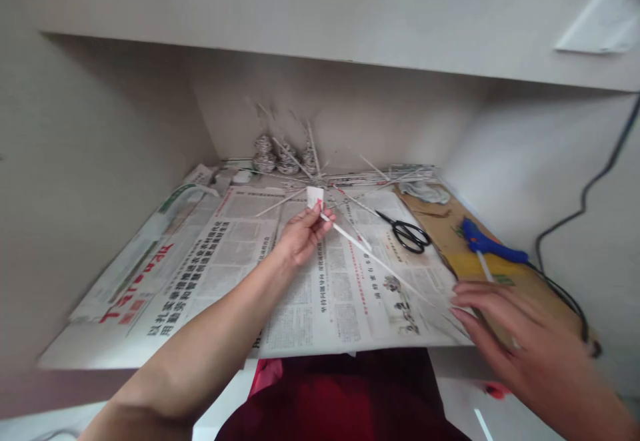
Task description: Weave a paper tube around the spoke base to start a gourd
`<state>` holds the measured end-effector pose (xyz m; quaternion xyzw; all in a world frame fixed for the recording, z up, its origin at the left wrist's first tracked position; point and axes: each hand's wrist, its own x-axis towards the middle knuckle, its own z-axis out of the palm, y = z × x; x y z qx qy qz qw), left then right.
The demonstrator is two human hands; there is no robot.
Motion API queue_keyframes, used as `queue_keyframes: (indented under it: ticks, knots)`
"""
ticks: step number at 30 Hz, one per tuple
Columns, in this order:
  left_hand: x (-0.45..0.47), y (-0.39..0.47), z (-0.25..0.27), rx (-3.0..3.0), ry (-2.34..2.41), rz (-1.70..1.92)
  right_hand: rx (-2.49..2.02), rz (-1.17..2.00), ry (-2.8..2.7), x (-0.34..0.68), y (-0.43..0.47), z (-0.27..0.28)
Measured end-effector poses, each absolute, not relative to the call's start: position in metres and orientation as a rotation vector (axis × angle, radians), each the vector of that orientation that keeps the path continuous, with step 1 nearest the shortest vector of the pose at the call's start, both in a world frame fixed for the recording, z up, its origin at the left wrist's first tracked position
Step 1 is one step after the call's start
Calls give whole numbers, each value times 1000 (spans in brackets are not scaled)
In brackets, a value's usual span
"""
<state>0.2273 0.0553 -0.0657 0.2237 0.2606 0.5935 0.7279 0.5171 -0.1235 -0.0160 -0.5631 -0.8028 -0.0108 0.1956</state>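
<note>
"Take the scissors (410, 234) as our mark. What lies left of them?"

"Farthest over and behind them, three woven bundles (264, 155). Then the splayed sticks (281, 202), and, nearer the scissors, the left hand (305, 231)."

"Is it holding anything?"

"Yes, thumb and fingers are closed in a pinch on a paper stick (350, 237), just below a flat paper flap (315, 195). The stick slants down past the near side of the scissors."

"And right of the scissors?"

"A glue gun (493, 244) on cardboard (420, 214). Nearer us than both is the right hand (515, 327), loosely curled, by the stick's far end. It's blurred, so I can't tell whether it grips."

"So which step is this?"

"Handling that one stick, I'd judge, perhaps straightening or rolling it."

"What does the next move call for?"

"A steady left pinch and a light right touch, so the stick doesn't bend."
</note>
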Motion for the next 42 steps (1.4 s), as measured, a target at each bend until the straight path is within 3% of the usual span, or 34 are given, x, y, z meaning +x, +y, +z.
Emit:
queue_keyframes:
  ticks: [4,7,9,14,16,18,22,24,26,29,32,34,39,40,42]
  knots:
    - [226,56,-65,489,584,1338,-1795,-250,-2386,531,-116,-50]
    - [226,55,-63,486,602,1357,-1910,-203,-2326,536,-121,-62]
    - [225,55,-62,484,612,1359,-1942,151,-2200,533,-125,-60]
    - [223,58,-59,446,636,1333,-1630,1686,-1481,521,-135,-50]
    - [222,58,-58,432,639,1306,-1537,1895,-1308,516,-140,-51]
    - [223,58,-58,416,653,1295,-1598,1811,-1393,511,-143,-53]
    - [223,59,-57,404,708,1331,-1881,921,-1946,504,-139,-51]
    - [222,59,-57,420,703,1344,-1914,683,-2007,503,-135,-50]
    - [222,59,-57,433,681,1349,-1848,977,-1889,503,-135,-51]
    - [222,59,-57,417,662,1337,-1550,1737,-1435,503,-140,-57]
    - [222,59,-57,396,654,1320,-1404,2018,-1162,502,-145,-62]
    - [222,59,-58,389,658,1319,-1538,1874,-1321,500,-144,-63]
    - [222,60,-58,388,673,1331,-1920,782,-1936,495,-133,-59]
    - [222,61,-58,385,674,1335,-1911,750,-1940,494,-131,-58]
    - [222,61,-58,378,679,1338,-1818,1046,-1825,494,-131,-59]
